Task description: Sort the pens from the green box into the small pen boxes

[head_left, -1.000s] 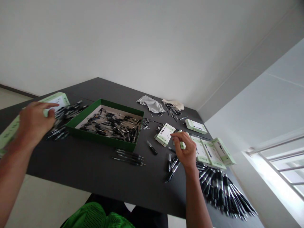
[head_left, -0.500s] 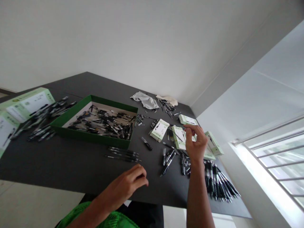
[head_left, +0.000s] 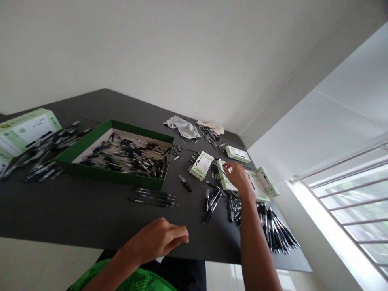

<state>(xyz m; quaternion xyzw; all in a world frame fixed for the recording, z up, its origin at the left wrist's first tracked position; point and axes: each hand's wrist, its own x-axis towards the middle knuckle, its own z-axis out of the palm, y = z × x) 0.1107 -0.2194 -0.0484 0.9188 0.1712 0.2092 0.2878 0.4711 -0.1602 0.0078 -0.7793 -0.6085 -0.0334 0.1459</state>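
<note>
We log 2 hands: right hand [head_left: 239, 180], fingers on a light, stiff card pen packet [head_left: 226, 180], grasp unclear, hold by edges; left hand [head_left: 156, 239] relaxed, empty.

Matt black tabletop [head_left: 91, 214], glossy plastic pens [head_left: 154, 197]

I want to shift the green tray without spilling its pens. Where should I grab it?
Probably grip the green tray by the top edge of its low, straight near wall, coming from your side with your left hand: that wall faces you, while loose pens crowd its left end.
</note>
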